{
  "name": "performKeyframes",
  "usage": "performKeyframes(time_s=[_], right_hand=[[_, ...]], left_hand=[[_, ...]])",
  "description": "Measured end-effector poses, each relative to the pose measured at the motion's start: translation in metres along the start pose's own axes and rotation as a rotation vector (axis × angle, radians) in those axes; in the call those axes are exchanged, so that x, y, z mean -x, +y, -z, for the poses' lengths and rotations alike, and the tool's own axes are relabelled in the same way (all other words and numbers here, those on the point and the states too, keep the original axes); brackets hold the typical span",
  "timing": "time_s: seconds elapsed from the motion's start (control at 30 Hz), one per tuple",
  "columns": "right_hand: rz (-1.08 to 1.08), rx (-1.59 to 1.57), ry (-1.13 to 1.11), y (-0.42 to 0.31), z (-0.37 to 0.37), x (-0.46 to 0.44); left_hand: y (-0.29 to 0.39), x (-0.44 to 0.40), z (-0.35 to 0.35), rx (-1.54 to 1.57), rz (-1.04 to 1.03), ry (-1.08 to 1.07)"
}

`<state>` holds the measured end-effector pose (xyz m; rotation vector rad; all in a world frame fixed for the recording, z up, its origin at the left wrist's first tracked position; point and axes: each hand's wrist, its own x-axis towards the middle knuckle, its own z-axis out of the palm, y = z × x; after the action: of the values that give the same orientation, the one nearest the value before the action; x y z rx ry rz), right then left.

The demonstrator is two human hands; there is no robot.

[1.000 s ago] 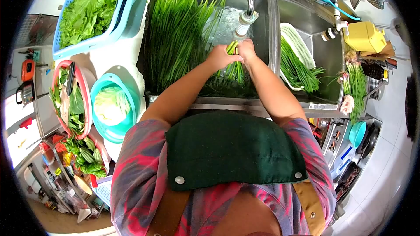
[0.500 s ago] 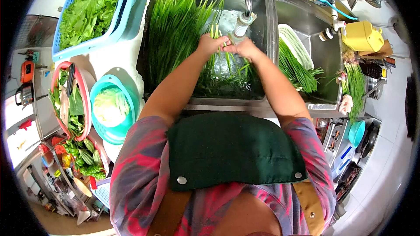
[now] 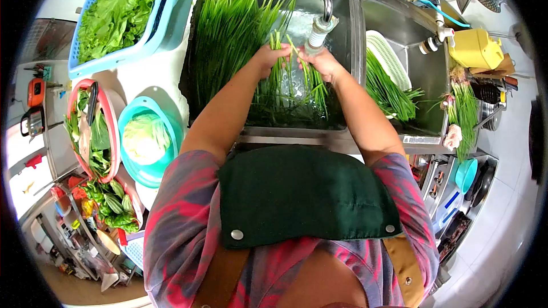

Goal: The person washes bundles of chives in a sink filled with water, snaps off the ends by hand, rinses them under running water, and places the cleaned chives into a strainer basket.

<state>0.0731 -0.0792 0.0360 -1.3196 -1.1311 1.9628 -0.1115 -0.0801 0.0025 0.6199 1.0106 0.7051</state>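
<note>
Under the faucet (image 3: 317, 37), both of my hands are over the left sink basin (image 3: 345, 28). My left hand (image 3: 272, 59) is closed around green garlic chives (image 3: 275, 82), whose leaves hang toward the water. My right hand (image 3: 322, 64), just below the faucet's nozzle, grips a smaller cluster of chives (image 3: 313, 82) slanting down to the right. A narrow gap separates the two clusters. Left of my hands, a large pile of chives (image 3: 225, 34) fills that side of the basin. The fingertips of both hands are partly hidden by the stalks and nozzle.
A pale green basket (image 3: 394, 63) and more chives (image 3: 382, 85) lie in the right basin. Lettuce (image 3: 117, 11) fills a blue crate (image 3: 74, 60) on the left counter. Nearby is a teal bowl (image 3: 176, 131) with cabbage (image 3: 145, 140). A yellow jug (image 3: 475, 48) stands right.
My hands have moved slightly apart, and the chives between them now show as two separate clusters. My right hand has shifted a little to the right and down.
</note>
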Motion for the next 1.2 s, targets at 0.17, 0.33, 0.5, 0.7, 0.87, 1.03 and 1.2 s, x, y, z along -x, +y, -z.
performKeyframes(time_s=[0.17,0.33,0.5,0.7,0.87,1.03,1.2], right_hand=[[0.096,0.119,0.320,0.013,0.000,-0.012],[0.119,0.154,0.173,0.014,-0.008,-0.006],[0.197,0.211,0.296,0.011,-0.004,-0.002],[0.084,0.184,0.077,-0.002,0.004,0.007],[0.104,0.143,0.092,-0.001,0.000,0.011],[-0.014,0.161,0.183,-0.002,-0.009,0.009],[0.127,0.178,0.172,0.006,-0.001,0.005]], left_hand=[[-0.003,0.013,-0.006,0.204,-0.017,-0.041],[-0.013,0.008,-0.010,-0.153,-0.063,-0.034],[-0.015,0.012,-0.013,-0.126,-0.042,-0.119],[-0.013,0.012,-0.003,-0.131,0.013,-0.228],[-0.005,0.019,-0.013,-0.128,-0.007,-0.098],[-0.008,0.012,-0.015,-0.031,-0.077,0.050],[-0.004,0.011,-0.001,-0.214,-0.094,0.007]])
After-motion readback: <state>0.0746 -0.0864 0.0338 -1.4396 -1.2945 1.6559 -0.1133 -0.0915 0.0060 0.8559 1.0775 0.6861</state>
